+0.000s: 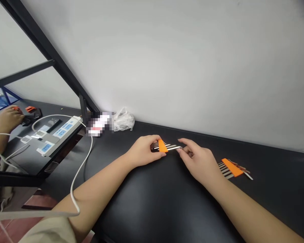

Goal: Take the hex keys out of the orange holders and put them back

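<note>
Orange-handled hex key set (pixel 162 146) clasped in the left hand (pixel 142 152); right hand (pixel 199 161) half open at its steel tips (pixel 174 147), grip unclear; second set (pixel 231 168) lies right.

Bright, even indoor light across white wall (pixel 192 64), source out of frame; top right corner falls darker. Soft sheen on black tabletop (pixel 164 206), faint shadows under left hand (pixel 143 152) and right hand (pixel 199 162). Hot glare on plastic bag (pixel 123 119). Wide-angle bowing toward frame edges, mirror (pixel 12 148) steeply slanted at left. Pixelated patch (pixel 100 124) hides detail beside bag.
</note>
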`<state>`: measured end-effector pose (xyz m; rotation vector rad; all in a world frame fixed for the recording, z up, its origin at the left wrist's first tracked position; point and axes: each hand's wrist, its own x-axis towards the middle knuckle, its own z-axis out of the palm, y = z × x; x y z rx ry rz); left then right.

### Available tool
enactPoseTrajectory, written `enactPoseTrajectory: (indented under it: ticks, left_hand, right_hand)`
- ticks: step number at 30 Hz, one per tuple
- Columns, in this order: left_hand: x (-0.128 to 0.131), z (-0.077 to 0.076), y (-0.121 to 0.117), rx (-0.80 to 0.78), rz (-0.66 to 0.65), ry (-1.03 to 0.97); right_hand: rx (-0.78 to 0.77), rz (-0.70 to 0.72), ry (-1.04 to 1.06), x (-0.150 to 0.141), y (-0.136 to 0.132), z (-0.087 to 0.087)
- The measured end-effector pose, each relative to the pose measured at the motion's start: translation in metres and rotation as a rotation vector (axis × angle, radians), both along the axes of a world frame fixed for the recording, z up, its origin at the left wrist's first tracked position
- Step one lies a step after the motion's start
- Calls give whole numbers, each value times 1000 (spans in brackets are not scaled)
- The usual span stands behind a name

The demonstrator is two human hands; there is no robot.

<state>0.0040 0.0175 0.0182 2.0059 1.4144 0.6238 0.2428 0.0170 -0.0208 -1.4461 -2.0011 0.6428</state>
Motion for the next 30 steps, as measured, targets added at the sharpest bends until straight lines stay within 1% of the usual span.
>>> enactPoseTrajectory:
  ticks: [5, 9, 12, 14, 15, 17, 19, 21, 23, 26, 30]
  left_hand:
    - [-5, -2, 3, 34, 35, 38]
    - [-8, 0, 3, 19, 31, 36]
    - [-6, 2, 2, -7, 27, -13]
    - [-2, 3, -1, -31, 7, -81]
    - [0, 4, -3, -53, -15, -125]
    - [4, 4, -7, -113, -75, -218]
    - [9, 4, -11, -156, -137, -282]
    - [13, 3, -14, -169, -185, -300]
    - [16, 4, -15, -170, -208, -292]
    - [20, 7, -17, -150, -223, -253]
    - [21, 12, -17, -2, -203, -86]
  right_hand:
    - [3, -31, -141, 4, -1, 2]
    - [13, -45, -291, 6, 0, 2]
    - [83, -31, -359, 5, -2, 1]
    - [180, 6, -304, 2, -4, 3]
    - [226, 53, -262, 1, -5, 4]
    - [276, 197, -176, -1, -7, 7]
    - [262, 315, -91, -3, -9, 10]
    - [228, 367, -6, -3, -11, 10]
    - [219, 371, 52, -4, -12, 9]
    - [236, 345, 74, -4, -12, 4]
    - [230, 269, 68, -4, -9, 0]
